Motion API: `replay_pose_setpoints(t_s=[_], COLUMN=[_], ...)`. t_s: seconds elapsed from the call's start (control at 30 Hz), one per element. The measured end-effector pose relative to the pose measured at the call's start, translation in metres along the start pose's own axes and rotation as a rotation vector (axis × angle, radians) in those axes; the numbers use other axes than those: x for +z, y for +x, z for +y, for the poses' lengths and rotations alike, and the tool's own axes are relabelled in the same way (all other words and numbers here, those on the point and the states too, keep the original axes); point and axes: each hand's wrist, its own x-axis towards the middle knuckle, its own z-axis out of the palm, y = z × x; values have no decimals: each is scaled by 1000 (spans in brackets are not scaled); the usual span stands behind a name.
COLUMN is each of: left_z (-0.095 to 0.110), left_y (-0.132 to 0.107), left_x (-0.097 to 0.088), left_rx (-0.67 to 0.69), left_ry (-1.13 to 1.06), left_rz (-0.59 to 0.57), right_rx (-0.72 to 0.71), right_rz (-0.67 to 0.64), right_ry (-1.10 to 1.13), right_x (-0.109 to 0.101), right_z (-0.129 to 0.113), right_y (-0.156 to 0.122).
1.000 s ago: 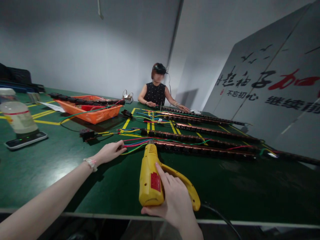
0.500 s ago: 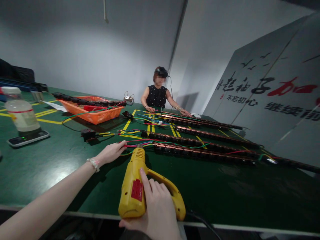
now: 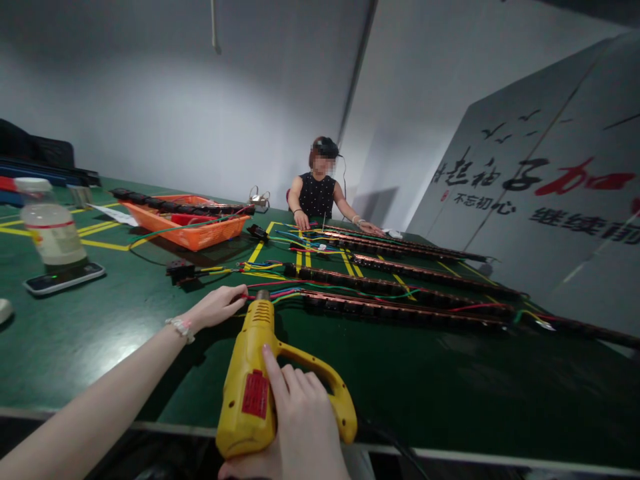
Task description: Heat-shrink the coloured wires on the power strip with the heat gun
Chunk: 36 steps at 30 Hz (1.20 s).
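My right hand (image 3: 305,413) is wrapped round the body of a yellow heat gun (image 3: 250,373), index finger stretched along its side. The gun's metal nozzle (image 3: 263,295) points away from me, close to a bundle of coloured wires (image 3: 287,292). My left hand (image 3: 220,307) pinches the left ends of these wires, just left of the nozzle. The wires run right into a long black strip with copper-coloured edges (image 3: 400,312), which lies on the green table (image 3: 425,393). My left fingertips partly cover the wire ends.
Further strips (image 3: 430,272) lie behind, with a black connector (image 3: 181,272) at the left. An orange basket (image 3: 200,235) bears another strip. A bottle (image 3: 53,230) stands by a phone (image 3: 65,279). Across the table sits a person (image 3: 317,193), hands on the strips. A black cord (image 3: 395,443) trails from the gun.
The heat gun and my right hand have shifted left, bringing the nozzle nearer my left fingers. My left hand has moved slightly left, still pinching the wires.
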Motion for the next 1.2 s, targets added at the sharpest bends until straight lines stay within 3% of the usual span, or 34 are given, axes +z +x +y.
replay_pose_setpoints(t_s=[0.3,0.6,0.9,1.2], left_z=[-2,1,-1,6], left_y=[2,1,1,3], left_x=[4,1,4,0], left_rx=[-38,-37,-54,-116], left_ry=[143,120,121,218], left_rz=[-71,-66,-30,77], right_rx=[50,28,94,148], right_rz=[-29,36,38,1], right_ry=[-34,-138,-130,-121], right_x=[-24,-24,-23,-14], right_z=[16,39,30,0], right_y=[2,1,-2,3])
